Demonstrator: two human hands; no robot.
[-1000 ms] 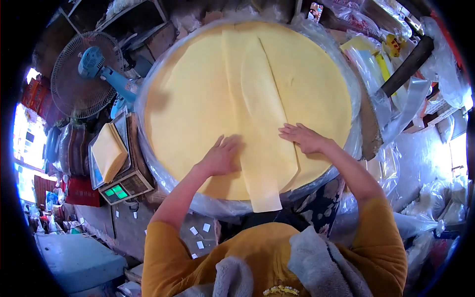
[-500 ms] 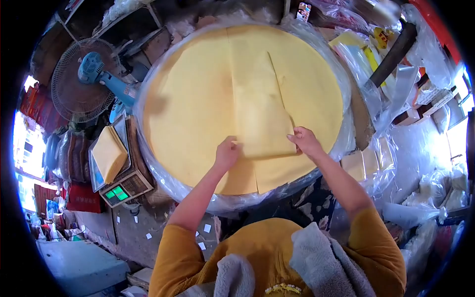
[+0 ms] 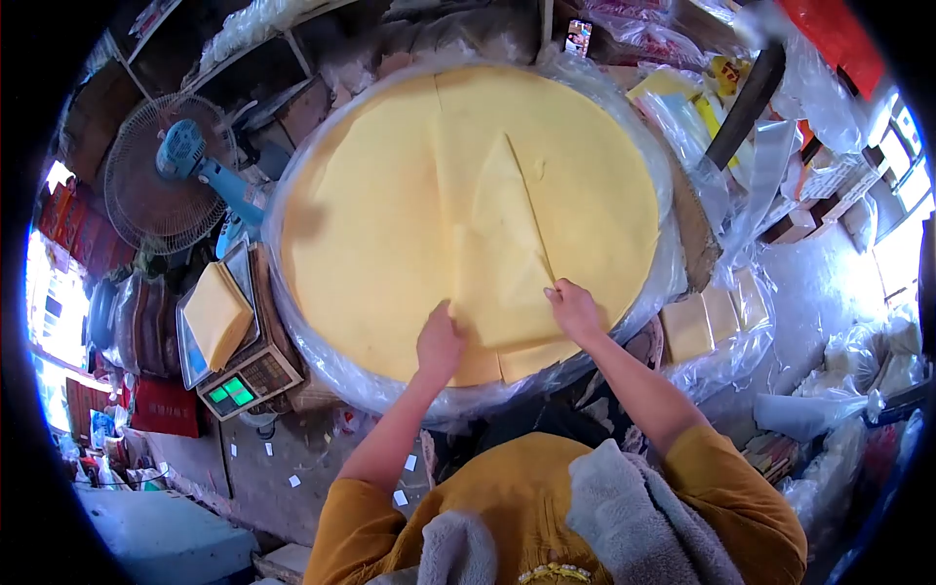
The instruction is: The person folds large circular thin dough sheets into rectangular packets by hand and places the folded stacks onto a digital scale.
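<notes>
A large round stack of thin yellow sheets [image 3: 361, 224] lies in front of me on clear plastic. On it is a yellow sheet [image 3: 497, 283] folded into a long panel that narrows toward the far side. At the near right corner of this panel, my right hand [image 3: 573, 310] pinches the edge between thumb and fingers. My left hand [image 3: 441, 341] is closed at the panel's near left edge, its fingertips partly hidden. Whether the sheet is one layer or several I cannot tell.
Left of the stack, a digital scale [image 3: 255, 375] with a green display carries folded yellow sheets [image 3: 216, 314]. Behind it stands a blue fan [image 3: 182, 151]. Plastic-wrapped yellow packs [image 3: 712, 317] lie at the right, below a dark pole [image 3: 749, 107]. A phone [image 3: 578, 39] is at the back.
Both hands have come nearer to my body, pulling the folded sheet's near edge toward the stack's front rim. The right hand has also shifted slightly left. The camera view has moved a little.
</notes>
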